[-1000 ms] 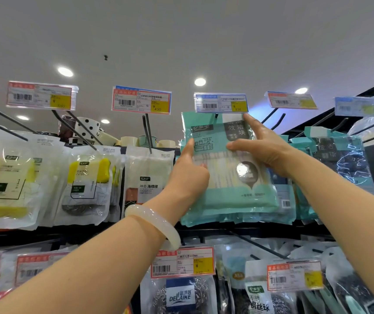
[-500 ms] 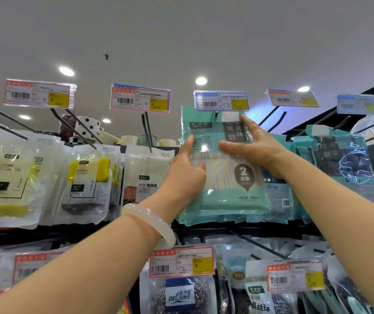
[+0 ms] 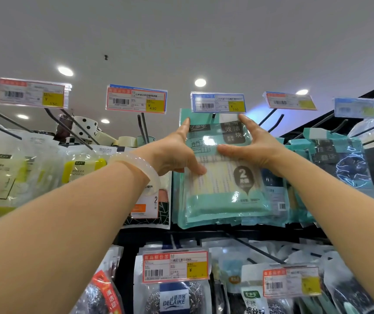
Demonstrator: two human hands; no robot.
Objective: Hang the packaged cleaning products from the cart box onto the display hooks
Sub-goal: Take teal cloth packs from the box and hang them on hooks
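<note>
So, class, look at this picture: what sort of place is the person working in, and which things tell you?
Most likely a shop's household cleaning aisle. Barcoded price tags sit above hooks, packaged sponges and steel scourers hang in rows, and both hands hold a teal pack.

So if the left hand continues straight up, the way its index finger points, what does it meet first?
Probably the blue price tag directly above the left hand, which holds the teal package; depth there is unclear.

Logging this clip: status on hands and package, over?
Left hand and right hand both gripping the teal plastic sponge package, top at the blue-edged price tag. Hook hidden behind it. Nothing obstructing.
</note>
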